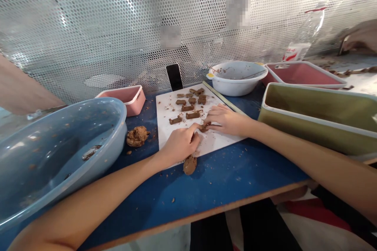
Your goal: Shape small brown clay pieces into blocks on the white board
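Note:
On a white board (167,106) lie several small brown clay pieces (188,106). My left hand (179,145) and my right hand (226,119) meet over one small brown clay piece (204,127) near the board's front, fingers pinched on it from both sides. A brown clay lump (190,164) rests at the board's front edge just below my left hand. A bigger clay lump (137,136) sits on the blue table (224,176) left of the board.
A large blue basin (53,153) fills the left. A pink box (123,98), a black phone (174,77), a white bowl (237,76), a pink tray (300,74), a green tray (321,113) and a plastic bottle (306,33) ring the board. Perforated metal screen behind.

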A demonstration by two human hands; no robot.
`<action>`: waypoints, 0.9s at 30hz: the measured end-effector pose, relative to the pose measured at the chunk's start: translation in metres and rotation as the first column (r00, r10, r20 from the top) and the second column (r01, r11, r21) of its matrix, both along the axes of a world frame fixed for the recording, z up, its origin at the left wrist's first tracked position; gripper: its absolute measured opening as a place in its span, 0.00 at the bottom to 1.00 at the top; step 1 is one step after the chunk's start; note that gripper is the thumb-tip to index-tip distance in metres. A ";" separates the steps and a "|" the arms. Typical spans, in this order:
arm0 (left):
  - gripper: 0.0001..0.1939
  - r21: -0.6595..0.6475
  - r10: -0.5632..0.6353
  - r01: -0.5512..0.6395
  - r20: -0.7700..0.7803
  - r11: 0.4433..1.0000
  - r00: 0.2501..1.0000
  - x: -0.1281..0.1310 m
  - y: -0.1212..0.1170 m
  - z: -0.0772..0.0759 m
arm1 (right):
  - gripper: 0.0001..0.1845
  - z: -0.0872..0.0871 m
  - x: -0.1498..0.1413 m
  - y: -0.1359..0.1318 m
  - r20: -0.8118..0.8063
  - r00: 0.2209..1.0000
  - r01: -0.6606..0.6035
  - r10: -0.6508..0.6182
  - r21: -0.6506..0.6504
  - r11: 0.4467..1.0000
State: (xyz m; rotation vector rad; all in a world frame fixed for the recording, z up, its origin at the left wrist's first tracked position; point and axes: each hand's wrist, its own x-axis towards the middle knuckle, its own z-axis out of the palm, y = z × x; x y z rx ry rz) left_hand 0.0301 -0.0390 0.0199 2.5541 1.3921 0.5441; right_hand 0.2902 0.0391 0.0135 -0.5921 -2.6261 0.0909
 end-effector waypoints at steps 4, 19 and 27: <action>0.16 -0.016 0.007 -0.008 -0.004 1.000 1.000 0.001 -0.001 0.002 | 0.15 -0.001 -0.001 0.000 0.022 1.000 -0.013 0.012 0.016 1.000; 0.16 -0.004 0.005 -0.004 0.005 1.000 1.000 0.001 -0.001 0.001 | 0.15 0.000 -0.002 -0.003 0.070 0.997 0.002 -0.016 0.197 0.980; 0.16 -0.005 0.001 -0.001 0.008 1.000 1.000 0.000 0.000 0.001 | 0.14 0.000 -0.002 -0.005 0.055 0.998 0.010 -0.019 0.154 0.988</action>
